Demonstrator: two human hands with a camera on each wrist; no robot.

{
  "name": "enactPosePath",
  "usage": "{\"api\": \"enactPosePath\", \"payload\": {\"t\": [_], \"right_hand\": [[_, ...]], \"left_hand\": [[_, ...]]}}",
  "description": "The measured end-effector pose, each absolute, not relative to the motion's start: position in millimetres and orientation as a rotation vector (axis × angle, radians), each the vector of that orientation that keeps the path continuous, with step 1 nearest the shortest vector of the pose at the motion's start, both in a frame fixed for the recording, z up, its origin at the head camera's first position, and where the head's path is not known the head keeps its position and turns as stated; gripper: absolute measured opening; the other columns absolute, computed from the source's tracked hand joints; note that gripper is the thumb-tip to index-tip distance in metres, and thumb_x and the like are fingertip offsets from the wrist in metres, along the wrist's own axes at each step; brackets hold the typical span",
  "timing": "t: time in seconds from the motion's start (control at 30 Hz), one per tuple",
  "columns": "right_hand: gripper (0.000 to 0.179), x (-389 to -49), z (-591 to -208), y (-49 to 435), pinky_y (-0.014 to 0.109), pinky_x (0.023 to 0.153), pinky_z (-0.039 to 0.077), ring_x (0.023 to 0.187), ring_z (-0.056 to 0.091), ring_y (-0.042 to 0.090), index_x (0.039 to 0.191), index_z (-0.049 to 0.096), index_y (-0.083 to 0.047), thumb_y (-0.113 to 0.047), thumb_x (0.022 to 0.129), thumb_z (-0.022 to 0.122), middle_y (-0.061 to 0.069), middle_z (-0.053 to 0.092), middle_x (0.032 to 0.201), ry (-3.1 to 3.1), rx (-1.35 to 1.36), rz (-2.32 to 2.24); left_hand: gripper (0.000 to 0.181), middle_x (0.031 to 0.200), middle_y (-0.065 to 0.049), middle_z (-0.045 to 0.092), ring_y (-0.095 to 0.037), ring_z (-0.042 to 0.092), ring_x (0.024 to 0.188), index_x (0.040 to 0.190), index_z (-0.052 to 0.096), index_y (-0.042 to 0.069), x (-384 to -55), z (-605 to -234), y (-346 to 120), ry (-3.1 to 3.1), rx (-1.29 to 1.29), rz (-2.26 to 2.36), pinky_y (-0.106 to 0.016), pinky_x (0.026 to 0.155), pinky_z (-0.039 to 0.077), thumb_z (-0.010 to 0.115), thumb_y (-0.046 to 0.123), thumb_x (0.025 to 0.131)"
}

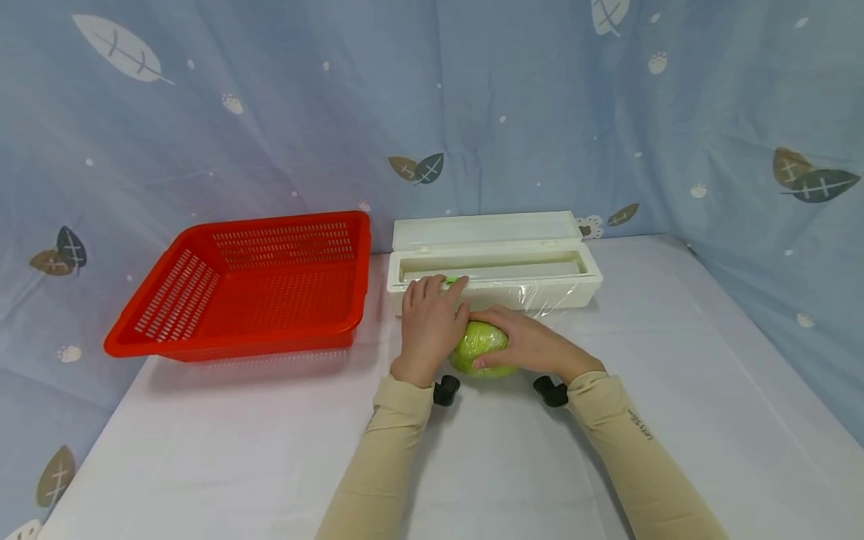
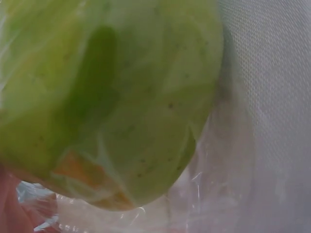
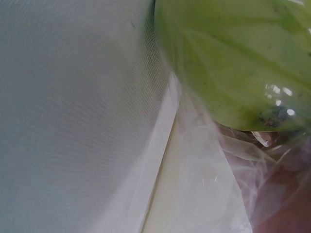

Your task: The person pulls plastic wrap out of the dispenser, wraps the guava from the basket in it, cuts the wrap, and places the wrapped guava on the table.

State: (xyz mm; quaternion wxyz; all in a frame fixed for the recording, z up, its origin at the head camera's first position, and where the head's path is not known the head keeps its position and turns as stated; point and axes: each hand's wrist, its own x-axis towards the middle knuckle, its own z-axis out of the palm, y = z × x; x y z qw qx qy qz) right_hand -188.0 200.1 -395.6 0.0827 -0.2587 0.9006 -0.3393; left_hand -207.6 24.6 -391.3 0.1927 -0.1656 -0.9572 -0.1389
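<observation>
A round green fruit or vegetable (image 1: pixel 481 345) under clear film sits in front of the white film dispenser box (image 1: pixel 496 292), whose lid stands raised. My right hand (image 1: pixel 536 345) grips it from the right, thumb on the near side and fingers over its top. Spread fingers of my left hand (image 1: pixel 432 322) reach over the box's front edge, around a small green piece (image 1: pixel 451 280). Clear film (image 1: pixel 550 296) hangs over the box front to the right. In the left wrist view the green skin (image 2: pixel 146 107) fills most of the picture; in the right wrist view film (image 3: pixel 209 170) trails from it.
A red slotted plastic basket (image 1: pixel 270 341) stands on the left of the white-covered table (image 1: pixel 270 450). Inside the box lies a white roll (image 1: pixel 513 271). Black wrist-camera mounts (image 1: pixel 550 391) show beside both wrists. A blue patterned curtain (image 1: pixel 472 112) hangs behind.
</observation>
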Motion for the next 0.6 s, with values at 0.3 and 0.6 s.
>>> {"api": "enactPosePath", "payload": {"t": [0.3,0.6], "right_hand": [[0.071,-186.9,-394.9,199.6,0.031,0.076,0.043,0.093,0.048,0.009,0.129,0.045,-0.029,-0.056,0.067,0.068,-0.013,0.046,0.116,2.687,-0.760,-1.007],[0.071,-188.3,-395.2,198.6,0.031,0.074,0.043,0.091,0.049,0.010,0.129,0.044,-0.032,-0.057,0.066,0.068,-0.012,0.046,0.114,2.677,-0.751,-1.012]], "left_hand": [[0.036,0.123,-0.008,0.046,-0.027,0.033,0.118,0.122,0.054,0.027,-208.6,-391.3,22.9,-2.683,-0.454,-0.419,-0.045,0.102,0.018,0.053,0.034,0.087],[0.036,0.122,-0.010,0.046,-0.031,0.028,0.120,0.121,0.054,0.030,-210.4,-390.8,19.2,-2.708,-0.374,-0.440,-0.057,0.098,0.009,0.055,0.034,0.085]]}}
